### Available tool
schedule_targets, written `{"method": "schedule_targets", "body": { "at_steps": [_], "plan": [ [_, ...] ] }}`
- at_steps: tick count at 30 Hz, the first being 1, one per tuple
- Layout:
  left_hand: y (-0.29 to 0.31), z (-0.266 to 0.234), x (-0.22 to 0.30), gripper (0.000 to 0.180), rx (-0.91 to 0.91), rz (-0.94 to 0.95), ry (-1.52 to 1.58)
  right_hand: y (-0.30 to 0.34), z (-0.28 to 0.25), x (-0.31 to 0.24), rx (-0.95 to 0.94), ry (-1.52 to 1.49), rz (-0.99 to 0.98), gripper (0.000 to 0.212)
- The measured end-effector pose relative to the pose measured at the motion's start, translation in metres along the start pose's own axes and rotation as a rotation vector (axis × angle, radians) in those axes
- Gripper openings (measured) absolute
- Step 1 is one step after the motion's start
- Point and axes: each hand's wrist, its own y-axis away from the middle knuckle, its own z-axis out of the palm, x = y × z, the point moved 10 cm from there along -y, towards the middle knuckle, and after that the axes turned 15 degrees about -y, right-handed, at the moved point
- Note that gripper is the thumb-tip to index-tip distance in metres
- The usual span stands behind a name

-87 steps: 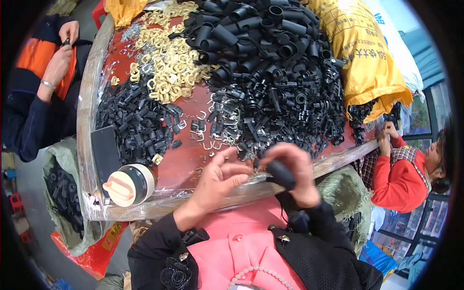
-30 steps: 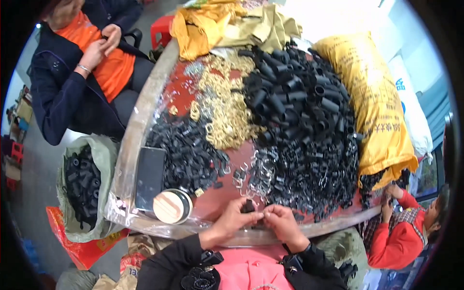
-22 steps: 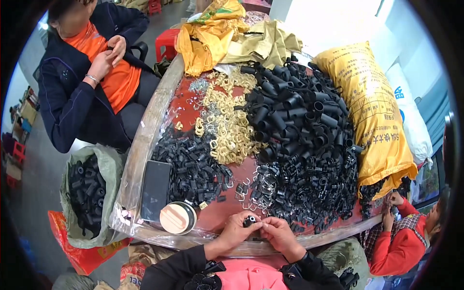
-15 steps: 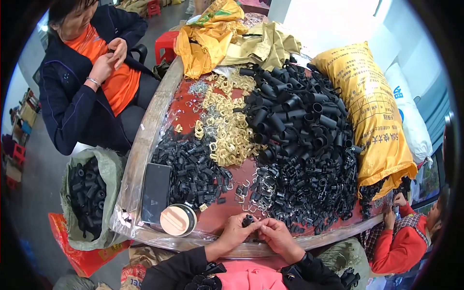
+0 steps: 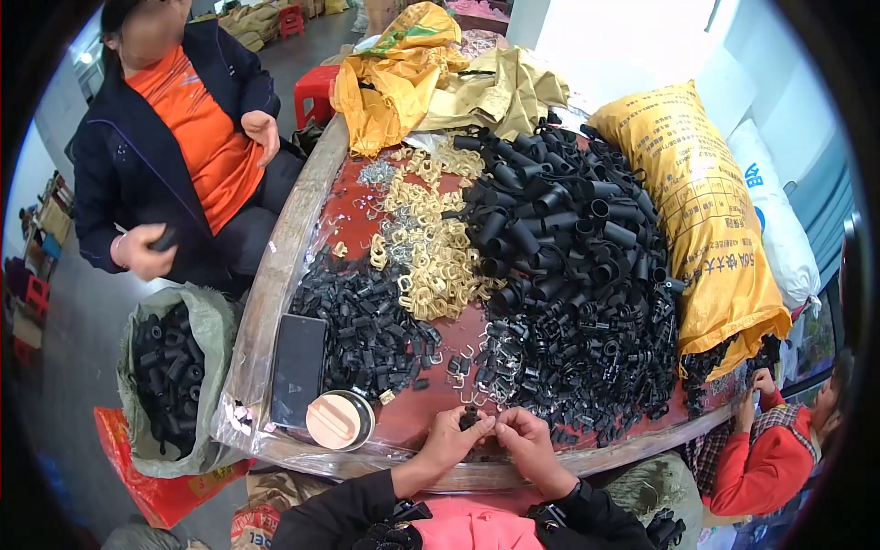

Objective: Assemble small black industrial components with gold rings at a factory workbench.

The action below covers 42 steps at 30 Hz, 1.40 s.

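Black fitting (image 5: 468, 418), long axis unclear from here, sits pinched in the left hand (image 5: 445, 440), just left of the right hand (image 5: 530, 442), whose fingertips press together.

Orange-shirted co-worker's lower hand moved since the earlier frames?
Yes: the co-worker's lower hand has dropped toward the green sack, away from the other hand.
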Motion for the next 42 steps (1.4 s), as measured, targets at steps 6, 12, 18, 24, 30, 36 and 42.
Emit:
{"method": "schedule_targets", "body": {
  "at_steps": [6,12,18,24,30,36,42],
  "plan": [
    [0.004,-0.005,0.022,0.015,0.077,0.243,-0.370,0.008,0.003,0.037,-0.012,-0.512,0.459,0.009],
    [0.004,-0.002,0.024,0.015,0.031,0.222,-0.366,0.006,0.000,0.032,0.014,-0.361,0.339,0.009],
    [0.000,0.005,-0.003,0.014,-0.115,-0.111,0.150,0.012,0.026,-0.055,-0.043,0.735,-0.567,0.003],
    [0.004,0.002,0.019,0.011,-0.055,0.042,-0.147,-0.004,-0.015,-0.008,0.085,0.315,-0.056,0.007],
    [0.007,0.002,0.006,0.009,-0.021,0.017,-0.059,-0.001,0.018,-0.031,-0.096,1.391,-0.448,0.009],
    [0.003,0.003,-0.013,0.012,-0.027,-0.082,0.049,0.002,0.018,-0.038,-0.161,0.753,-0.339,0.011],
    [-0.004,0.007,-0.036,0.016,-0.074,-0.129,0.115,0.013,0.024,-0.027,-0.210,0.835,-0.551,0.013]
  ]
}}
